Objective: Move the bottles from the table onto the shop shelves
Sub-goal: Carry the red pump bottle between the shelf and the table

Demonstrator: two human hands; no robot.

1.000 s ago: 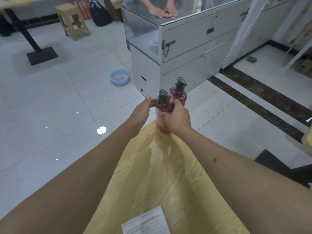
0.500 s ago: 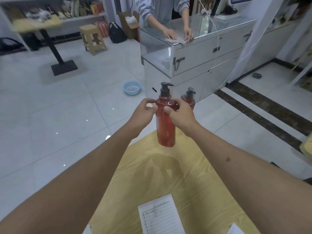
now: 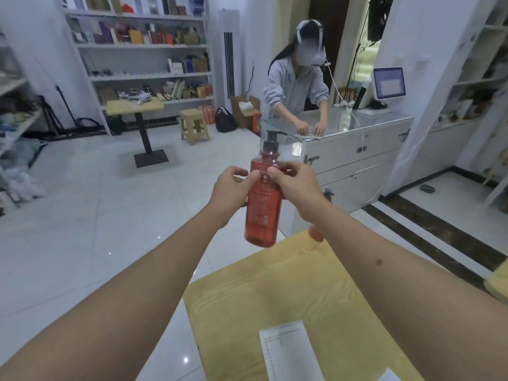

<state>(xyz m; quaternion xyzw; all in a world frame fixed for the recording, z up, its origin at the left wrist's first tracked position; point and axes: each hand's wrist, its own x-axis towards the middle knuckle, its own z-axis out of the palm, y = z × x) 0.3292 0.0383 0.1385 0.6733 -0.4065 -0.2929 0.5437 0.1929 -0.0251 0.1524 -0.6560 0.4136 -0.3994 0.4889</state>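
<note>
A red pump bottle with a black pump head hangs upright in the air above the far edge of the yellow wooden table. My left hand and my right hand both pinch it near its shoulder, one on each side. A second red bottle stands on the table's far right corner, mostly hidden behind my right wrist. White shop shelves full of goods line the far wall.
A sheet of paper lies on the near part of the table. A person works at a white glass-topped counter ahead right. A small pedestal table, a stool and a black bag stand on the tiled floor.
Both hands have lifted one bottle off the table and raised it. The view has tilted up, showing the shelves and the person. The other bottle stayed on the table.
</note>
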